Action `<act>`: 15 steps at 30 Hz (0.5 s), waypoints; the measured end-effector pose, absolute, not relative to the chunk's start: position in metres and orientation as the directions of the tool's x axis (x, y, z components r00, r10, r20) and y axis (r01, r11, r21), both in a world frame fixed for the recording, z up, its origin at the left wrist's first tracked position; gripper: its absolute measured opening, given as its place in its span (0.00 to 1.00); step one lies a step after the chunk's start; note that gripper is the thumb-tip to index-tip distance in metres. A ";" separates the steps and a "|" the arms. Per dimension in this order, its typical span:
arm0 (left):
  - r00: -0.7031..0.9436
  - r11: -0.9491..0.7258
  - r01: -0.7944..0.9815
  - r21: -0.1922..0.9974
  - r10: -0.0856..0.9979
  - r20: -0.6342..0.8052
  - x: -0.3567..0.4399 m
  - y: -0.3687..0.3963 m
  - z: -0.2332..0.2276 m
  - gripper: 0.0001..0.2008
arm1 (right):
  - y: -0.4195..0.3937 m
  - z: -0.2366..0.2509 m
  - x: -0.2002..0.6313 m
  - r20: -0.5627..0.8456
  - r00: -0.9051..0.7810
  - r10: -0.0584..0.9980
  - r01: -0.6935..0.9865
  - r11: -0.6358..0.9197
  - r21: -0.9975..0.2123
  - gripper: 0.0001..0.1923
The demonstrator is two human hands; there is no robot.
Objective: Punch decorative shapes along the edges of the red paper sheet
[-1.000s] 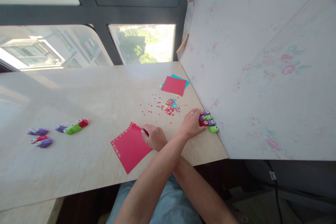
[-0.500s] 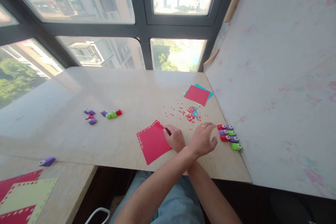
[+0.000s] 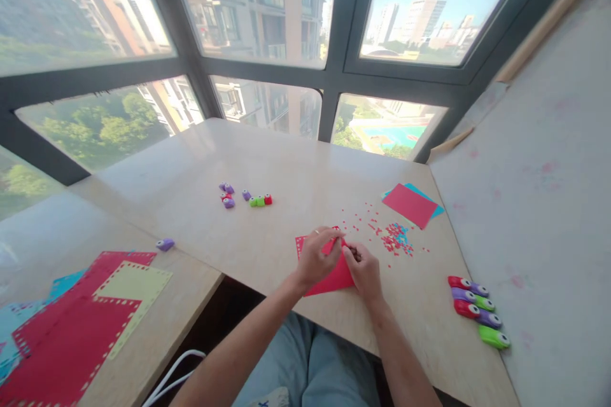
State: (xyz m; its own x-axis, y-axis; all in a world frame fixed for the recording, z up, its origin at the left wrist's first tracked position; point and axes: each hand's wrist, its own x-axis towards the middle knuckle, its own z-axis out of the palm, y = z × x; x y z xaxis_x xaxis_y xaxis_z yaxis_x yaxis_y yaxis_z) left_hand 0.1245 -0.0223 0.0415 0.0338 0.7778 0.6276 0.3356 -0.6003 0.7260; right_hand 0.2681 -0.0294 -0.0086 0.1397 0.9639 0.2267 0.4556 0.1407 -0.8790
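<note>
A red sheet of paper (image 3: 329,281) with small holes punched along its edges lies on the table under both my hands. My left hand (image 3: 319,257), wearing a ring, is over the sheet with thumb and fingers pinched near its upper right edge. What sits between those fingertips, if anything, is too small to name. Beside it my right hand (image 3: 366,269) is closed at the sheet's right edge around what looks like a small paper punch (image 3: 354,254), mostly hidden by the fingers. Red and blue paper bits (image 3: 397,238) are scattered just beyond my right hand.
Several coloured punches (image 3: 470,309) with eye-like ends stand at the right by the wall. More punches (image 3: 260,201) are grouped farther back left, with a purple one (image 3: 165,244) nearer. Red and blue sheets (image 3: 410,205) lie back right. Punched sheets (image 3: 79,327) overlap at the left.
My left hand has come back from near the punches at the right to the sheet, so my arms are no longer crossed. The view has swung left.
</note>
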 end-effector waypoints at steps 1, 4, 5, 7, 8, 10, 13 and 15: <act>-0.016 -0.567 0.389 0.726 0.784 0.621 0.106 -0.014 0.040 0.07 | -0.026 -0.010 0.272 0.202 0.147 0.968 0.437 0.120 -0.892 0.19; -0.195 -0.430 0.545 0.720 0.771 0.607 0.049 0.013 0.029 0.08 | -0.023 -0.015 0.276 0.151 0.188 0.971 0.396 0.065 -0.916 0.20; -0.263 -0.364 0.587 0.723 0.759 0.596 0.029 0.022 0.022 0.08 | -0.023 -0.017 0.276 0.142 0.197 0.970 0.388 0.056 -0.920 0.20; -0.345 -0.232 0.652 0.722 0.757 0.555 -0.007 0.035 0.009 0.10 | -0.023 -0.020 0.276 0.127 0.208 0.970 0.379 0.040 -0.925 0.20; -0.364 -0.169 0.687 0.707 0.762 0.536 -0.024 0.039 0.002 0.11 | -0.023 -0.021 0.276 0.121 0.212 0.970 0.377 0.033 -0.926 0.20; -0.384 -0.070 0.745 0.663 0.768 0.512 -0.051 0.045 -0.011 0.14 | -0.023 -0.022 0.277 0.112 0.217 0.970 0.379 0.022 -0.925 0.20; -0.388 0.027 0.785 0.618 0.800 0.458 -0.078 0.049 -0.022 0.20 | -0.023 -0.020 0.278 0.111 0.223 0.968 0.381 0.019 -0.925 0.21; -0.373 0.058 0.800 0.597 0.828 0.419 -0.087 0.051 -0.026 0.23 | -0.023 -0.018 0.278 0.112 0.232 0.966 0.379 0.016 -0.925 0.21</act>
